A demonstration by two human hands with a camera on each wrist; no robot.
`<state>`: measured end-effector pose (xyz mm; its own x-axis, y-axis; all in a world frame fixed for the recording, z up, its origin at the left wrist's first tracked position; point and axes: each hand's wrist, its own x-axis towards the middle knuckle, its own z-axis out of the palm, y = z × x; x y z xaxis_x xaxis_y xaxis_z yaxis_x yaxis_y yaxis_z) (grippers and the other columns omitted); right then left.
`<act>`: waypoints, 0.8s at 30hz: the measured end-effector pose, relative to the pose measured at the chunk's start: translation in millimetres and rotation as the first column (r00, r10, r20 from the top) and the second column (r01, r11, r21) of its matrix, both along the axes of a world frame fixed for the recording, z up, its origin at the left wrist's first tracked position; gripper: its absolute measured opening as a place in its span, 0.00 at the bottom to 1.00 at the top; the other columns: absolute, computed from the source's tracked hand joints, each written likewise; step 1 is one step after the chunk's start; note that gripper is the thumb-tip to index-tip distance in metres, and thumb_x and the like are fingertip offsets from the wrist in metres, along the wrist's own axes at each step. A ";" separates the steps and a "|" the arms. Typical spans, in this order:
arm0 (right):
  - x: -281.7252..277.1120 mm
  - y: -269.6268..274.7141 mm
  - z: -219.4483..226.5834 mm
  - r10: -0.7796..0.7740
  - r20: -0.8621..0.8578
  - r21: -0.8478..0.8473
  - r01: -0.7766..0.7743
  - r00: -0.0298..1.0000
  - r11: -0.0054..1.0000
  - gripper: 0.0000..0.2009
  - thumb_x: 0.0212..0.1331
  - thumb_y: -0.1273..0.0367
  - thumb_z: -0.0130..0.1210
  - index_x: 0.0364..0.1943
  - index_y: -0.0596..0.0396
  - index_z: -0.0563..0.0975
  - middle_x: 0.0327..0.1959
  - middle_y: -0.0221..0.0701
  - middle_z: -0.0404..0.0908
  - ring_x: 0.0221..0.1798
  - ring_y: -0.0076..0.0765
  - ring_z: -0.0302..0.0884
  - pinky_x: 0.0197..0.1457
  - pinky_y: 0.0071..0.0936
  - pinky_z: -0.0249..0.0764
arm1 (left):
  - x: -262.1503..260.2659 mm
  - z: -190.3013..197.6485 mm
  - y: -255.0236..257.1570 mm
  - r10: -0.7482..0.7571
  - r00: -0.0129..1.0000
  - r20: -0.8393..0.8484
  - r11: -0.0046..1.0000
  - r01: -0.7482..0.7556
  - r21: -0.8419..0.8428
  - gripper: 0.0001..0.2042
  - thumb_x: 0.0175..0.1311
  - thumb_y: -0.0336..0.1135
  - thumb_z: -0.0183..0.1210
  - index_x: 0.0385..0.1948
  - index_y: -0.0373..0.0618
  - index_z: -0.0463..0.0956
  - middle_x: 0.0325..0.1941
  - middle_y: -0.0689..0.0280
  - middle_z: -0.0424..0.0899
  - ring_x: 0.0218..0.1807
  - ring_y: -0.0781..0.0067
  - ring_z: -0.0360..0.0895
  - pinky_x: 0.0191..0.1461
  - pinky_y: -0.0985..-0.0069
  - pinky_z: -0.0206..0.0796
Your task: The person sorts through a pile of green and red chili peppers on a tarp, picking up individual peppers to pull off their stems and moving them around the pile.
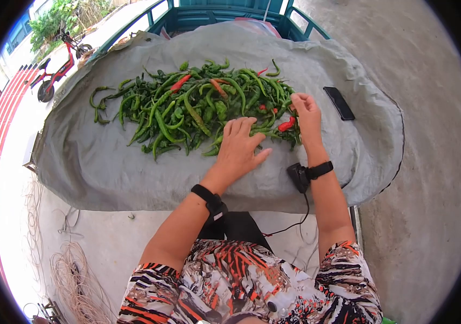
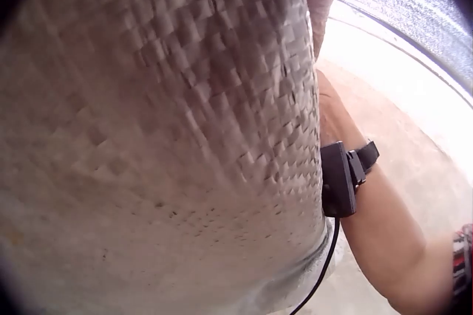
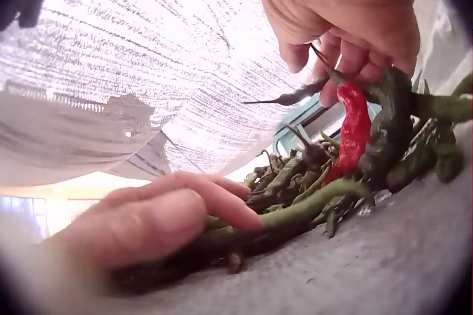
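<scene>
A wide heap of green chili peppers (image 1: 192, 108), mixed with a few red ones, lies on a grey woven sheet (image 1: 133, 183). My left hand (image 1: 238, 146) rests at the heap's near edge, fingers spread and extended; in the right wrist view its fingertips touch a long green pepper (image 3: 310, 208). At the heap's right end, my right hand (image 1: 307, 116) has its fingers curled in. Seen from the right wrist, that hand (image 3: 340, 5) pinches a thin dark green chili pepper (image 3: 299, 94), partly hidden by the fingers. A wrinkled red pepper (image 3: 355, 127) hangs just below it.
A black phone (image 1: 339, 103) lies on the sheet right of the heap. The sheet covers a blue-green cart bed (image 1: 187, 19). A wrist camera's black cable (image 1: 295, 224) trails toward my lap. A red scooter (image 1: 60, 70) stands at the far left, and coiled cord (image 1: 79, 281) is on the ground.
</scene>
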<state>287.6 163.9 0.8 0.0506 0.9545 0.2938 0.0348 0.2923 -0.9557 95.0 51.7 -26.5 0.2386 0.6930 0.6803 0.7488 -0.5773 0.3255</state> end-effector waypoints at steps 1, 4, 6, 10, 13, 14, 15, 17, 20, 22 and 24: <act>0.1 -1.7 5.5 -0.005 -0.014 0.030 0.006 1.000 1.000 0.09 0.63 0.70 0.58 0.45 0.58 0.78 0.34 0.24 0.80 0.37 0.18 0.76 0.45 0.17 0.70 | -0.5 2.0 -1.3 -0.006 1.000 0.016 1.000 0.005 0.022 0.17 0.51 0.42 0.67 0.40 0.44 0.79 0.57 0.52 0.72 0.61 0.50 0.66 0.65 0.55 0.54; -1.9 -10.6 16.8 0.076 0.018 0.103 -0.077 0.997 0.992 0.08 0.64 0.72 0.56 0.45 0.56 0.77 0.35 0.27 0.80 0.38 0.19 0.77 0.44 0.19 0.72 | -0.7 1.3 -2.9 0.005 0.998 0.070 0.999 -0.008 0.037 0.23 0.52 0.39 0.67 0.51 0.44 0.75 0.59 0.52 0.70 0.61 0.50 0.66 0.65 0.56 0.55; -8.9 -26.1 24.5 0.128 0.105 0.127 -0.141 0.986 0.982 0.08 0.63 0.74 0.54 0.45 0.55 0.77 0.37 0.29 0.81 0.38 0.21 0.77 0.43 0.20 0.73 | -0.1 -0.5 -2.2 0.024 0.993 0.115 0.998 -0.030 0.049 0.28 0.52 0.37 0.66 0.58 0.45 0.71 0.61 0.53 0.69 0.61 0.50 0.66 0.64 0.56 0.56; -29.2 -61.3 20.3 0.137 0.518 0.195 -0.273 0.844 0.942 0.14 0.61 0.74 0.54 0.51 0.54 0.73 0.41 0.34 0.80 0.37 0.27 0.78 0.44 0.26 0.74 | 2.6 -3.1 0.1 0.149 0.976 0.156 0.977 -0.170 0.132 0.33 0.51 0.29 0.64 0.64 0.47 0.66 0.61 0.53 0.70 0.59 0.52 0.68 0.60 0.59 0.60; -37.8 -88.6 18.0 0.284 0.534 0.077 -0.380 0.796 0.922 0.17 0.60 0.73 0.56 0.54 0.55 0.71 0.43 0.34 0.79 0.37 0.28 0.78 0.43 0.28 0.74 | 3.4 -9.0 4.5 0.173 0.976 0.131 0.967 -0.193 0.166 0.31 0.51 0.24 0.63 0.62 0.48 0.68 0.55 0.58 0.75 0.54 0.55 0.71 0.56 0.61 0.63; -37.8 -92.8 17.0 0.355 0.479 0.027 -0.418 0.803 0.908 0.18 0.60 0.73 0.56 0.55 0.55 0.71 0.44 0.34 0.79 0.37 0.28 0.78 0.43 0.28 0.74 | 2.5 -11.0 6.5 0.163 0.979 0.123 0.968 -0.183 0.172 0.30 0.51 0.23 0.62 0.60 0.48 0.70 0.53 0.60 0.77 0.51 0.57 0.73 0.54 0.62 0.64; -35.9 -93.1 12.9 0.379 0.399 -0.066 -0.386 0.835 0.920 0.18 0.60 0.74 0.56 0.55 0.56 0.71 0.44 0.32 0.80 0.36 0.25 0.77 0.42 0.26 0.74 | 1.1 -12.0 7.0 0.175 0.979 0.101 0.970 -0.189 0.154 0.28 0.50 0.23 0.62 0.58 0.48 0.72 0.49 0.62 0.78 0.49 0.58 0.73 0.52 0.63 0.65; -26.1 -96.1 14.6 0.363 0.292 -0.103 -0.348 0.885 0.932 0.16 0.60 0.73 0.57 0.52 0.56 0.73 0.45 0.31 0.80 0.34 0.23 0.77 0.41 0.24 0.74 | -1.2 -14.7 5.9 0.200 0.978 0.055 0.972 -0.205 0.116 0.25 0.50 0.24 0.63 0.54 0.48 0.75 0.42 0.67 0.80 0.44 0.61 0.74 0.48 0.64 0.66; -5.5 -83.8 6.4 0.205 0.255 -0.038 -0.202 0.945 0.979 0.12 0.60 0.73 0.57 0.48 0.56 0.76 0.43 0.29 0.80 0.33 0.20 0.76 0.39 0.21 0.73 | -0.4 -6.8 1.4 0.196 0.979 0.060 0.970 -0.202 0.132 0.21 0.49 0.27 0.65 0.49 0.48 0.78 0.36 0.69 0.79 0.40 0.63 0.73 0.44 0.66 0.66; 14.5 -68.9 -3.0 0.080 0.247 -0.005 -0.081 0.966 0.997 0.10 0.60 0.73 0.57 0.45 0.56 0.78 0.40 0.29 0.80 0.33 0.21 0.76 0.40 0.22 0.74 | -1.1 -9.8 2.8 0.179 0.982 0.060 0.971 -0.186 0.153 0.21 0.49 0.27 0.66 0.49 0.48 0.78 0.36 0.68 0.78 0.40 0.63 0.74 0.43 0.67 0.66; 33.9 -56.3 -7.7 -0.021 0.221 -0.024 0.027 0.975 0.999 0.09 0.58 0.73 0.57 0.43 0.57 0.79 0.37 0.30 0.81 0.36 0.25 0.78 0.43 0.25 0.75 | -0.7 -11.0 3.5 0.172 0.983 0.059 0.972 -0.179 0.151 0.21 0.49 0.28 0.66 0.49 0.48 0.78 0.36 0.67 0.78 0.39 0.63 0.74 0.42 0.67 0.66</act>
<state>321.5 107.7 -6.9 0.0107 0.9614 0.2749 0.2527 0.2634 -0.9310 94.3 55.2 -37.5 0.0897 0.6065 0.7900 0.8294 -0.4847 0.2779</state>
